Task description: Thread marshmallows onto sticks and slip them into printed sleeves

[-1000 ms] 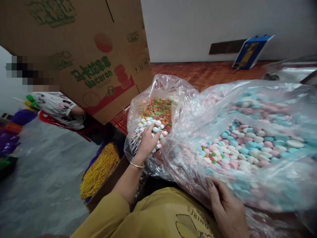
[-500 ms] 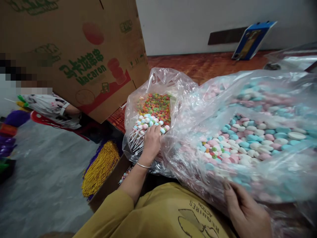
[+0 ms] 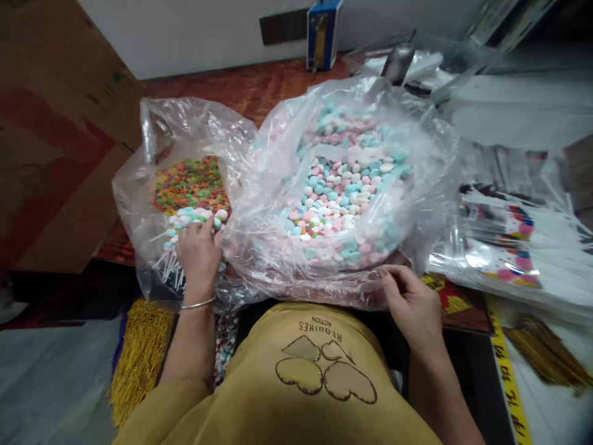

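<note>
My left hand [image 3: 199, 250], with a bangle at the wrist, lies over a bunch of lollipops [image 3: 188, 216] with pastel heads and white sticks. Its bent fingers rest on the heads, apart, and I see nothing held; the fingertips are partly hidden. These lollipops sit in a clear plastic bag [image 3: 134, 191], against small orange, green and red candies [image 3: 192, 185]. On the right, my right hand [image 3: 414, 303] pinches the near edge of a larger clear plastic bag [image 3: 278, 266]. Inside that bag are pink, white and blue candies [image 3: 343, 185], with a few small bright ones among them.
A large cardboard box [image 3: 55, 142] stands at the left. Yellow fringe [image 3: 141, 352] hangs below it. Printed plastic packets [image 3: 504, 247] lie at the right, beside yellow tape [image 3: 507, 377]. A metal scoop [image 3: 398, 62] and a blue device [image 3: 323, 34] are at the back.
The view has swung to the right, bringing the packets and scoop into sight. My left hand stays on the lollipops, its fingers more bent. My right hand stays at the large bag's near edge.
</note>
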`<state>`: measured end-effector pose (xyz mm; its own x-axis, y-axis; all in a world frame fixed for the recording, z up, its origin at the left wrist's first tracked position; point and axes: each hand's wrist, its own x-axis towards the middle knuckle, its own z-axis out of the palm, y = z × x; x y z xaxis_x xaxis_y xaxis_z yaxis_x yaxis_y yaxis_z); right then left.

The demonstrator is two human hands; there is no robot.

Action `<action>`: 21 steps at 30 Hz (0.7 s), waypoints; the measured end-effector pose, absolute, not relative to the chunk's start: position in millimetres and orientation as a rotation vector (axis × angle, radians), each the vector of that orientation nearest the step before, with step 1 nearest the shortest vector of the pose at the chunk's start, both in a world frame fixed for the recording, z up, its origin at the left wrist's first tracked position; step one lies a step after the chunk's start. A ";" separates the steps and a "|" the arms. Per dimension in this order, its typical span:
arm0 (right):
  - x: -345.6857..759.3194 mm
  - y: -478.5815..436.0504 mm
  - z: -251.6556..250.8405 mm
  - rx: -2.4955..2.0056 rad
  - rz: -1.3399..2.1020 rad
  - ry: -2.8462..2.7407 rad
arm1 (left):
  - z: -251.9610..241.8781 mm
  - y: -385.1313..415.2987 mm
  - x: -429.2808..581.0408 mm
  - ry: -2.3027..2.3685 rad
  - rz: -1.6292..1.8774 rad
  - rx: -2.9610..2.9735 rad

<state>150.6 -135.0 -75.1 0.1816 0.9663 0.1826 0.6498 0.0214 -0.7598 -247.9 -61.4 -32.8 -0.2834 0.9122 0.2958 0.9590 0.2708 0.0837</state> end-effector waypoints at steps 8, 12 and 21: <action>117.4 -141.0 -86.5 -1.605 0.537 -2.213 | -20.7 -79.4 -235.4 -2.133 -0.712 -1.770; 99.5 -152.4 -88.1 -1.642 0.570 -2.530 | -21.0 -92.9 -205.9 -1.775 -0.936 -1.904; 108.1 -154.0 -79.4 -1.635 0.599 -2.487 | -33.3 -101.2 -142.5 -1.433 -1.108 -2.295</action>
